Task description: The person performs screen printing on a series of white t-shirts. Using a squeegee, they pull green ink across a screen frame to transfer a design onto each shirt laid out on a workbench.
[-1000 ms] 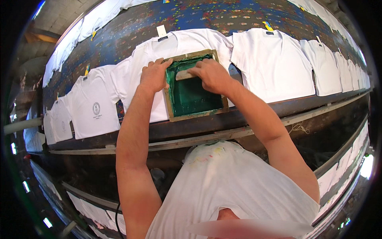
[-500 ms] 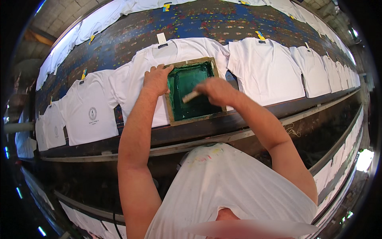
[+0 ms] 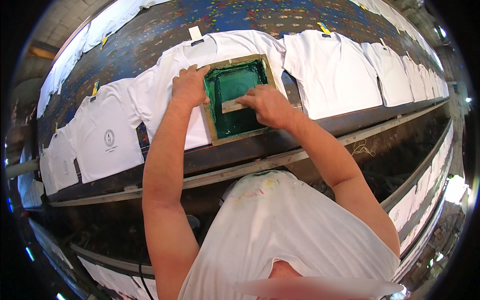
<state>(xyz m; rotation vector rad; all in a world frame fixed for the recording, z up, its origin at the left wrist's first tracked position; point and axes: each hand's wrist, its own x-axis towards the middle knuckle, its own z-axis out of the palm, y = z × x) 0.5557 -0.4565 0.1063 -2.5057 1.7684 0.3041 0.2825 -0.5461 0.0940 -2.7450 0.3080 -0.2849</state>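
A wooden-framed printing screen (image 3: pixel 240 136) lies on a white V-neck T-shirt (image 3: pixel 232 42), its mesh coated green. My left hand (image 3: pixel 190 87) grips the screen's left bar near the upper corner, thumb against the frame's side. Inside the frame, my right hand (image 3: pixel 272 106) is closed around a small squeegee (image 3: pixel 231 106) with a pale wooden handle. The squeegee's lower edge is at the mesh, around the middle of the screen. Most of the shirt's front is hidden under the frame.
On the left lies a white T-shirt (image 3: pixel 112 125) with a small dark print on its chest. Plain white T-shirts (image 3: pixel 337 75) line the long table (image 3: pixel 240 25) to the right, its dark top spotted with paint. A wooden rail (image 3: pixel 260 165) runs along its near edge.
My right hand has shifted slightly left and the squeegee now lies more level across the mesh. My left hand keeps its hold on the frame. The whole view has shifted a little.
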